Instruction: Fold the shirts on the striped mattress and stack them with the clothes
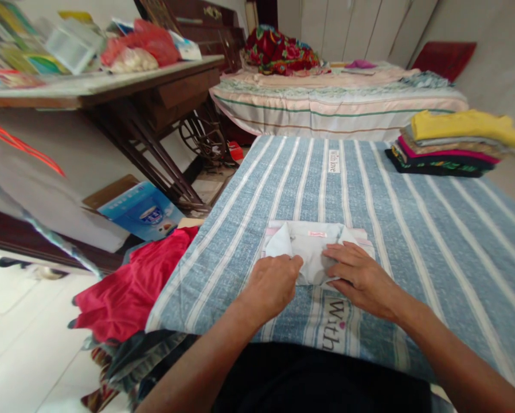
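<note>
Hands flat: my left hand [271, 282] and right hand [361, 274] press the folded shirt [313, 245] near the bed's [433, 229] front edge; I keep creases square.

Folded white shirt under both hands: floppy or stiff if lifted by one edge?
Probably floppy: the white shirt is thin cloth, its collar flaps curling up. Lifted by one edge, the folds would likely open. Likely light; it lies flat under the left hand and right hand on the striped sheet.

Pale-walled room around a striped bed [326, 109]: treadle sewing table [154, 97] to its left, white cupboards [352, 28] behind.
</note>
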Demonstrator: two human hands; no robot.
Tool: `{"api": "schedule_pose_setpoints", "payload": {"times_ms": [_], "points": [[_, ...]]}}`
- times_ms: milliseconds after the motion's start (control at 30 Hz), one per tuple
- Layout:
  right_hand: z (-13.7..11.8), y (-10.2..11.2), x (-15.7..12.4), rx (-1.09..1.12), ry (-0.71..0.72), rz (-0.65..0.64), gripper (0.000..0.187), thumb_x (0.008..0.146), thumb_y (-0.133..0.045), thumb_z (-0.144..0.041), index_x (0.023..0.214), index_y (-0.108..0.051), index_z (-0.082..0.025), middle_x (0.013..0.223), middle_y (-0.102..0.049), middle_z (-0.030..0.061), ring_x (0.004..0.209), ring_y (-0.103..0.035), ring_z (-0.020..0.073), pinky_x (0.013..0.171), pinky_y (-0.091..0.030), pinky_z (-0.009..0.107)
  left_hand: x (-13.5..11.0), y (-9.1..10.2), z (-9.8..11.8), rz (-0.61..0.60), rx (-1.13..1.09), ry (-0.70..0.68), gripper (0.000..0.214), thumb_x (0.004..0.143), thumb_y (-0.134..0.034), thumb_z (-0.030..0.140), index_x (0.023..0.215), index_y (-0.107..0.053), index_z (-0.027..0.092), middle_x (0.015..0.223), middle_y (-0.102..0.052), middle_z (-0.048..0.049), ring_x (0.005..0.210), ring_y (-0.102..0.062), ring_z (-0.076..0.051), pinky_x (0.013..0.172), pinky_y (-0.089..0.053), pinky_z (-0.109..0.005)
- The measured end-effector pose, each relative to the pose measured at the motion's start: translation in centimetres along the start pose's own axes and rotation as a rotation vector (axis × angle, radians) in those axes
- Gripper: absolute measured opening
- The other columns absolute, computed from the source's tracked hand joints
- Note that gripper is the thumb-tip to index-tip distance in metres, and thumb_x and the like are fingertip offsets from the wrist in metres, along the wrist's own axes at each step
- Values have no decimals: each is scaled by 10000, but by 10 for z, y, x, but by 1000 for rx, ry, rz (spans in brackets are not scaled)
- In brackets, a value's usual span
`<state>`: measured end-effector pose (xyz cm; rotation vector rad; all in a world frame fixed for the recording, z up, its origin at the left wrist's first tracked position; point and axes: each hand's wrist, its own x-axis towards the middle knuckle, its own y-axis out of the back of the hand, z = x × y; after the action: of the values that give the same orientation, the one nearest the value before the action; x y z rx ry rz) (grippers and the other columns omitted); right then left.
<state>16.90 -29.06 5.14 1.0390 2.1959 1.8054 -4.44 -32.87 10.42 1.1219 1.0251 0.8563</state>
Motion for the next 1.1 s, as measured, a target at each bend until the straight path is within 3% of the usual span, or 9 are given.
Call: {"api": "schedule_pose_setpoints", "payload": {"times_ms": [200, 333, 500, 633, 867, 1100], "points": [[8, 5, 13, 192, -78, -40, 153, 852, -496, -184, 814, -643, -204, 1014, -656, 67, 937, -607, 213, 880, -428, 421, 18, 28, 9, -13, 11, -50, 229, 838, -404, 187, 902, -621, 157, 784, -663, -111, 774, -635, -272, 667, -464, -366], [17, 8, 20, 413, -263, -80, 151, 832, -519, -253, 796, -657, -205, 871, -672, 35, 800, -611, 195, 733, -465, 340, 38, 41, 15, -8, 80, -135, 224, 817, -432, 152, 895, -642, 149, 799, -668, -109, 821, -628, -264, 671, -453, -347], [28, 15, 29, 641, -530, -82, 211, 758, -601, -400, 779, -658, -197, 688, -629, -12, 624, -561, 151, 581, -427, 271, 65, 50, 13, -2, 84, -216, 204, 758, -482, 101, 873, -644, 152, 850, -670, -102, 855, -612, -239, 687, -445, -325], [38, 19, 38, 803, -667, -63, 296, 675, -658, -472, 724, -612, -184, 555, -527, -45, 472, -447, 102, 438, -326, 225, 91, 58, 10, 32, 107, -244, 211, 742, -498, 69, 884, -641, 132, 892, -668, -118, 868, -610, -237, 687, -447, -322], [52, 19, 44, 946, -768, 32, 367, 579, -738, -469, 740, -591, -173, 545, -534, -55, 427, -419, 83, 421, -291, 215, 121, 62, 10, 14, 101, -240, 248, 720, -528, 51, 925, -651, 117, 923, -674, -126, 857, -611, -221, 685, -449, -306], [54, 22, 49, 966, -807, 44, 367, 561, -744, -467, 720, -581, -179, 521, -534, -56, 420, -427, 90, 422, -294, 220, 116, 67, 9, 34, 86, -251, 263, 720, -490, 53, 911, -658, 115, 965, -670, -134, 865, -603, -221, 682, -431, -312]]}}
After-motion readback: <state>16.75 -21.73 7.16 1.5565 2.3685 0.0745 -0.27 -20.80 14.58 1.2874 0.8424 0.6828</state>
